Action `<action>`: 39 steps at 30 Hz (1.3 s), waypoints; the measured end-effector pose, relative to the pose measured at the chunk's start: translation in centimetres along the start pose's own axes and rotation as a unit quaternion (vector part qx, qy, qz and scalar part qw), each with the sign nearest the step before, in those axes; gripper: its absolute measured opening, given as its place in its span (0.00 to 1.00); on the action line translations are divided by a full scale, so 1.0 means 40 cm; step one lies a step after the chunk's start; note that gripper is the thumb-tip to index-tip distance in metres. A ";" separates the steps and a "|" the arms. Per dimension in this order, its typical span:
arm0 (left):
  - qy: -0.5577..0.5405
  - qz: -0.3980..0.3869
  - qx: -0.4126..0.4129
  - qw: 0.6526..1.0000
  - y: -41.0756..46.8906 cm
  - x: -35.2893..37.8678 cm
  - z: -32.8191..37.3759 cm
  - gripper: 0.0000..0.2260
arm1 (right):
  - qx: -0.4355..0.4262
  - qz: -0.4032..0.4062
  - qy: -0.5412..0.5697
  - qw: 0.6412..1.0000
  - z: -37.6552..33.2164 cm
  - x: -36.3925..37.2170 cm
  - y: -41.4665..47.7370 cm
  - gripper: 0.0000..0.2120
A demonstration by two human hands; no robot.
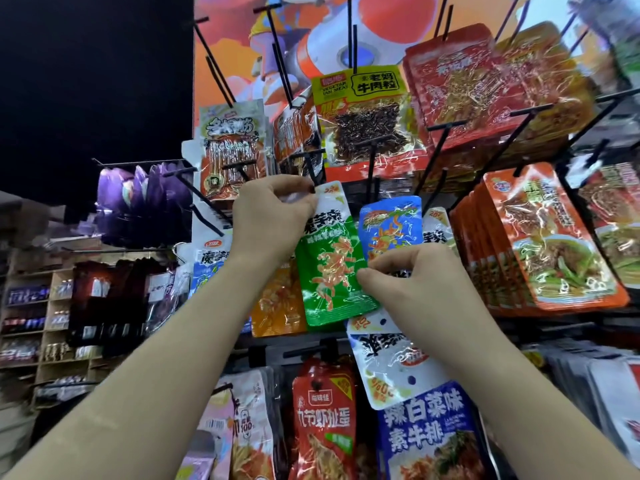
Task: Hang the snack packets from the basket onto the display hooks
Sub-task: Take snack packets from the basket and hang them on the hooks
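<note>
Both bare forearms reach up from the lower edge of the view. Left hand (273, 216) pinches the white top edge of the green-and-white plastic snack packet (329, 271) between thumb and curled fingers. Right hand (412, 282) pinches the same packet low on its right edge, thumb on the front face. The packet is held upright with a slight tilt, in front of other hanging packets.

Black wire display hook (311, 168) ends just above the green-and-white packet's top edge; whether the packet is on the hook cannot be determined. Blue plastic packet (391, 223) hangs just right of the green-and-white packet, partly behind it. Orange translucent packet (273, 306) hangs at its lower left, partly behind it. White crinkled packet with dark lettering (391, 365) lies below it, upside down, under the right hand; whether that hand holds it cannot be determined. Yellow-topped packet of dark strips (367, 116) hangs above it. Red glossy packet (325, 420) hangs below it.
</note>
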State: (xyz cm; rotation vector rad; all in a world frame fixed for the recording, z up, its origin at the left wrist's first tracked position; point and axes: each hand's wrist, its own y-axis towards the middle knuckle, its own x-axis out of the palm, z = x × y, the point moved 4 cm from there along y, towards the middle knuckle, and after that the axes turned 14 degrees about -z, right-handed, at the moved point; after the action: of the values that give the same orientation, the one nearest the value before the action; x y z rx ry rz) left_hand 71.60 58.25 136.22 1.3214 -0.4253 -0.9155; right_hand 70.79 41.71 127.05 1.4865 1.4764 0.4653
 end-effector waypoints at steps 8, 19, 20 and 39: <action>0.070 -0.154 -0.055 0.984 -0.011 0.032 -0.019 0.14 | -0.012 -0.003 -0.026 1.000 0.024 -0.020 0.006 0.10; 0.256 -0.011 0.034 0.966 -0.055 0.047 -0.019 0.22 | -0.062 0.071 0.177 0.980 0.049 -0.095 -0.080 0.45; 0.207 0.022 0.050 0.977 -0.080 0.034 -0.001 0.18 | -0.059 0.066 0.185 0.979 0.046 -0.097 -0.088 0.47; -0.177 -0.272 -0.002 0.946 -0.248 -0.068 0.057 0.15 | -0.069 -0.034 0.460 0.885 0.039 -0.100 -0.149 0.12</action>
State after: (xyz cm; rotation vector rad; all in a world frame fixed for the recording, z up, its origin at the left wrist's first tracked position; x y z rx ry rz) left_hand 65.07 59.10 127.99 1.2930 -0.3330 -1.6285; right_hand 67.97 36.39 122.85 1.1141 2.1369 1.3296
